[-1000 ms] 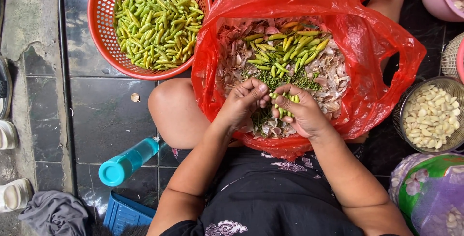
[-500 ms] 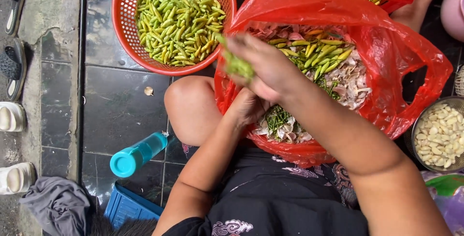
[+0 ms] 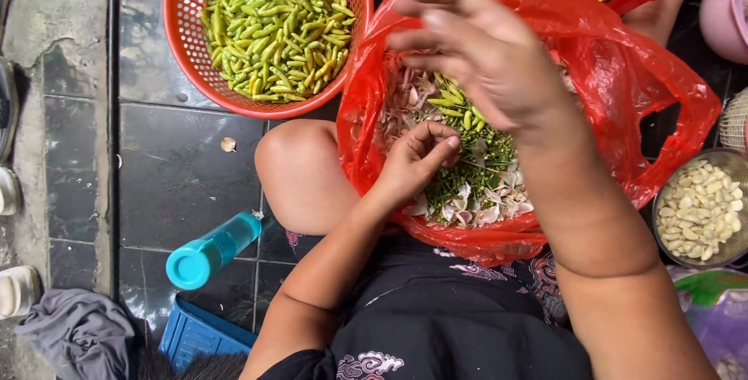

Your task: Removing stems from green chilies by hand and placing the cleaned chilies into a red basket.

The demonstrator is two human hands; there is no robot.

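Head view: my left hand (image 3: pixel 417 162) is curled among stems and husks in the red bag (image 3: pixel 623 76) on my lap, grasping nothing I can make out; my right hand (image 3: pixel 487 53) hovers released, empty. I'd pinch chilies (image 3: pixel 456 107) near the stem, tossing cleaned ones into the round basket (image 3: pixel 183 6).

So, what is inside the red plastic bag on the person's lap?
The red plastic bag holds green chillies, green stems and pale garlic skins. The left hand rests in them. The raised right hand covers part of the contents; the bottom is hidden.
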